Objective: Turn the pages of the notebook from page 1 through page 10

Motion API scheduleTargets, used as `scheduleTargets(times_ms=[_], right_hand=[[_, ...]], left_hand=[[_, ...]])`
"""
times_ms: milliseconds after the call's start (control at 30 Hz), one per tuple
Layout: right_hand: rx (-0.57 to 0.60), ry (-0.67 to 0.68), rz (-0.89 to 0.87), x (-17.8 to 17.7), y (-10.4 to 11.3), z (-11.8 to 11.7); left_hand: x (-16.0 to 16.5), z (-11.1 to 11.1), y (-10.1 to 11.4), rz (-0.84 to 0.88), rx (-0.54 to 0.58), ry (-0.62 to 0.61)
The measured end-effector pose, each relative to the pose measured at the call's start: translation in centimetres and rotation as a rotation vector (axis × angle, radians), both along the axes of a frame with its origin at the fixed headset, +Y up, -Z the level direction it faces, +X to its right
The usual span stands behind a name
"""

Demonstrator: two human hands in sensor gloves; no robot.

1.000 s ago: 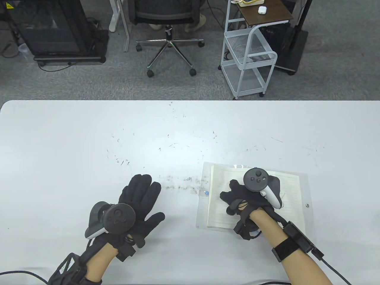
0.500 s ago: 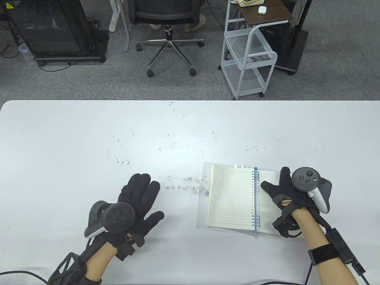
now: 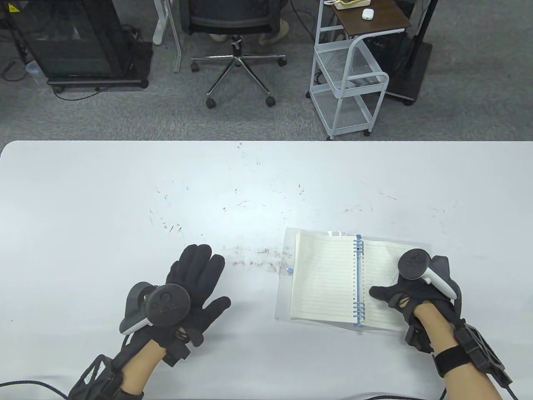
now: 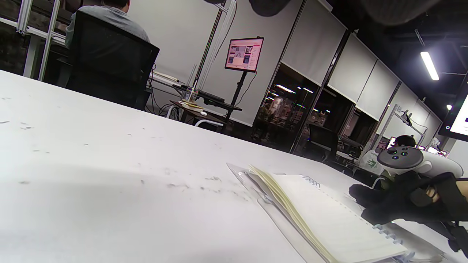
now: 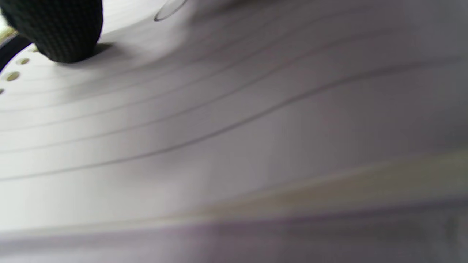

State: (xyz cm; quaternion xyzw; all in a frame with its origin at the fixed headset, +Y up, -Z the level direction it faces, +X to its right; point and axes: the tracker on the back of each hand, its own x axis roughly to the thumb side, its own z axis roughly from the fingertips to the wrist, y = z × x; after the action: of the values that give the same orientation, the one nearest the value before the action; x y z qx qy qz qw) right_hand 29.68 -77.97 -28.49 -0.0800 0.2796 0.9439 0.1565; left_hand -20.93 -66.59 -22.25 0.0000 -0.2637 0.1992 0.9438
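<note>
A lined spiral notebook (image 3: 325, 279) with a blue coil and clear plastic cover lies open on the white table, right of centre. My right hand (image 3: 410, 287) rests on its right-hand page near the lower outer corner, thumb stretched toward the coil. In the right wrist view a gloved fingertip (image 5: 60, 29) presses the lined page beside the punched holes. My left hand (image 3: 191, 283) lies flat and spread on the table, well left of the notebook, holding nothing. The left wrist view shows the notebook (image 4: 321, 215) and my right hand (image 4: 402, 201) on it.
The white table (image 3: 125, 200) has small dark specks scattered across its middle. Beyond its far edge stand an office chair (image 3: 237, 37), a white wire cart (image 3: 349, 75) and a black cabinet (image 3: 75, 41).
My right hand crossed from the left-hand page to the right side, then came down onto the right-hand page's lower outer part. The left hand stayed still.
</note>
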Motion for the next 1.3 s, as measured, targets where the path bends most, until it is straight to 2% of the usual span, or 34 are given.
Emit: scheduleTargets(times_ms=[133,200,300,600,767,1033,1100,1300], right_hand=[[0.034,-0.004,-0.004,-0.6,0.3,0.2],[0.088,0.013,-0.009,-1.0,0.9,0.3],[0.099,0.022,-0.033,-1.3,1.7,0.4],[0.139,-0.016,-0.314,-1.3,4.5,1.3],[0.184,-0.033,-0.400,-1.1,6.0,1.7],[0.436,-0.203,-0.494,0.8,8.9,2.3],[0.463,-0.240,-0.513,1.1,9.2,2.4],[0.430,-0.292,-0.610,1.6,9.0,2.6]], left_hand=[[0.1,0.0,0.0,-0.002,0.000,-0.001],[0.1,0.0,0.0,-0.002,-0.001,0.000],[0.1,0.0,0.0,-0.001,-0.001,0.002],[0.0,0.0,-0.1,0.001,0.002,0.007],[0.0,0.0,-0.1,0.001,0.002,0.007],[0.0,0.0,-0.1,0.004,0.004,0.008],[0.0,0.0,-0.1,0.003,0.003,0.008],[0.0,0.0,-0.2,0.001,-0.007,0.008]])
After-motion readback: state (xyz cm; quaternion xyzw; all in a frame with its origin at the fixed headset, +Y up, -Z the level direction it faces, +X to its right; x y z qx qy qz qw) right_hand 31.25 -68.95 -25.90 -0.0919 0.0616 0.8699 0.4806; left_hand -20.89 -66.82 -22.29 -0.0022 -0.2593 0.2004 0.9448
